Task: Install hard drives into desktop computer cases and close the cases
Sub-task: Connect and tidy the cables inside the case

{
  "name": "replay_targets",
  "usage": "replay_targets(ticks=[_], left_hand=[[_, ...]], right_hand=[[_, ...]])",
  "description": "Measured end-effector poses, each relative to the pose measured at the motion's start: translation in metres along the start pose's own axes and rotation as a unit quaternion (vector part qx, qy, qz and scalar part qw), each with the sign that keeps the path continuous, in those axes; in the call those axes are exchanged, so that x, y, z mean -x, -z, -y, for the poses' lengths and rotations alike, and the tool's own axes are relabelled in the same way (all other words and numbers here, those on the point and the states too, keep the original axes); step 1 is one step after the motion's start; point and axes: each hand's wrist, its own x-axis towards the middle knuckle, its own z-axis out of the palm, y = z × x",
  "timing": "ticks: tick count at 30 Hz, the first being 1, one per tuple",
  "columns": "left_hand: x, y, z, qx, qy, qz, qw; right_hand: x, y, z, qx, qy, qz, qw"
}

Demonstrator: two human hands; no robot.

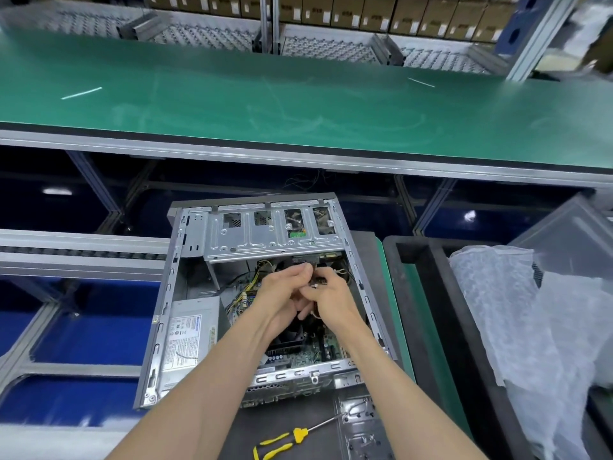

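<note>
An open desktop computer case lies flat in front of me, its side panel off. A metal drive cage spans its far end. Both my hands are inside the case just below the cage. My left hand and my right hand are pressed together, fingers curled, pinching a small dark cable connector with yellow and black wires trailing off to the left. A grey power supply fills the near left corner. The motherboard shows beneath my wrists. No hard drive is plainly visible.
A yellow-and-black screwdriver lies on the dark mat near me, next to a metal side panel. A black bin with bubble wrap stands at right. A green conveyor belt runs beyond the case, cardboard boxes behind.
</note>
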Motion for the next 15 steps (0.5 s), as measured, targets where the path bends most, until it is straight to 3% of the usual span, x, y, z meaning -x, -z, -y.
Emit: replay_targets(ticks=[6,15], left_hand=[[-0.004,-0.010,0.005,-0.012,0.051,0.016,0.998],[-0.020,-0.031,0.021,-0.099,-0.002,-0.137,0.986]], right_hand=[[-0.005,0.001,-0.004,0.013,-0.027,-0.019,0.999],[-0.019,0.000,-0.009,0.041,-0.064,-0.127,0.989]])
